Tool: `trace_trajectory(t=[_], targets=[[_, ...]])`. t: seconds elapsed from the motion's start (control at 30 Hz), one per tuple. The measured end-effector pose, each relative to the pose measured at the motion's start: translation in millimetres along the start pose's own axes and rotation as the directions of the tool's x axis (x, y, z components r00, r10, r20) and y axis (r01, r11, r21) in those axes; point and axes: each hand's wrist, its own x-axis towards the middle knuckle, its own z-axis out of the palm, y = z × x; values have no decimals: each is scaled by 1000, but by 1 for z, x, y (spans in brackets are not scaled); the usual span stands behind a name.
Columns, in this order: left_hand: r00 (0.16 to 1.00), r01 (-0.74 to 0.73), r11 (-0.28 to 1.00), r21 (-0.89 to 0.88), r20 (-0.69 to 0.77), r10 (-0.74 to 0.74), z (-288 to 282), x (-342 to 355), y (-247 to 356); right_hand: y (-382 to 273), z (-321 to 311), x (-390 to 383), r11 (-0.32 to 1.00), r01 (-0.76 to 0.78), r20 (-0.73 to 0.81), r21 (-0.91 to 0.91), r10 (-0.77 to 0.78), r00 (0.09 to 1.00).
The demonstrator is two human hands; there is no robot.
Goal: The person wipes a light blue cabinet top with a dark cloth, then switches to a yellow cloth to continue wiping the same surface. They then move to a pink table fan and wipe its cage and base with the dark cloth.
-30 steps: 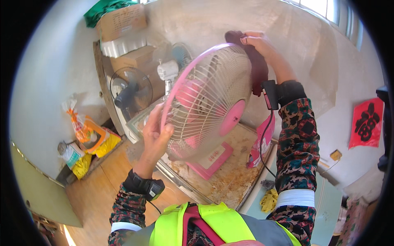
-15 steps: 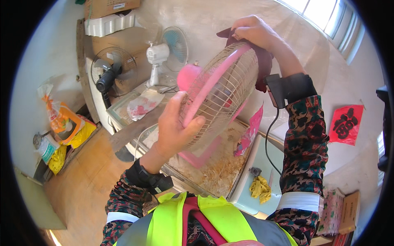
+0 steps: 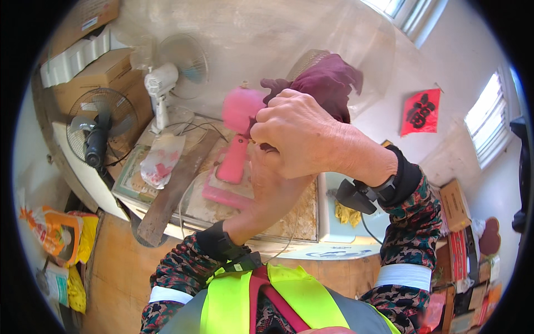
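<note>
A dark maroon cloth point(image 3: 328, 83) is bunched beyond my right hand point(image 3: 303, 131), whose closed fingers grip part of it. Dark fabric peeks out around those fingers. Directly below and against it is my left hand point(image 3: 278, 192), slightly blurred, its fingertips mostly hidden behind the right. A pink fan stands just left of my hands, with its rounded motor housing point(image 3: 243, 108), neck point(image 3: 232, 161) and base point(image 3: 222, 192) showing. Part of a wire grille point(image 3: 306, 61) rises behind the cloth; the rest is covered by cloth and hands.
A white fan point(image 3: 161, 83) and a black fan point(image 3: 95, 136) stand to the left near cardboard boxes point(image 3: 100, 69). A wooden plank point(image 3: 175, 189) lies across the tabletop beside a plastic bag point(image 3: 162, 161). A crumpled yellow cloth point(image 3: 347, 214) rests on the pale surface at right.
The view has swung right. My hands have come together, the right crossing down over the left. The grille has gone from plain sight to mostly hidden behind cloth and hands.
</note>
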Motion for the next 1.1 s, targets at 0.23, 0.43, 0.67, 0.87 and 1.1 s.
trace_trajectory(t=[0.23,0.43,0.67,0.87,1.1], targets=[[983,-102,976,-190,-171,70,-28,-7,14,-16,-31,12,786,-176,-503,593,532,681],[975,122,809,-575,-84,-207,-66,39,85,-20,-104,43,694,341,-759,634,474,446],[939,340,538,-771,253,-231,-95,-21,136,-42,-62,16,665,41,-517,746,539,665],[799,392,390,-833,98,-594,-93,-39,89,-98,13,-41,786,-177,-226,592,373,900],[959,200,669,-716,1,-284,-118,23,75,-59,3,-106,877,-262,-653,403,476,589]])
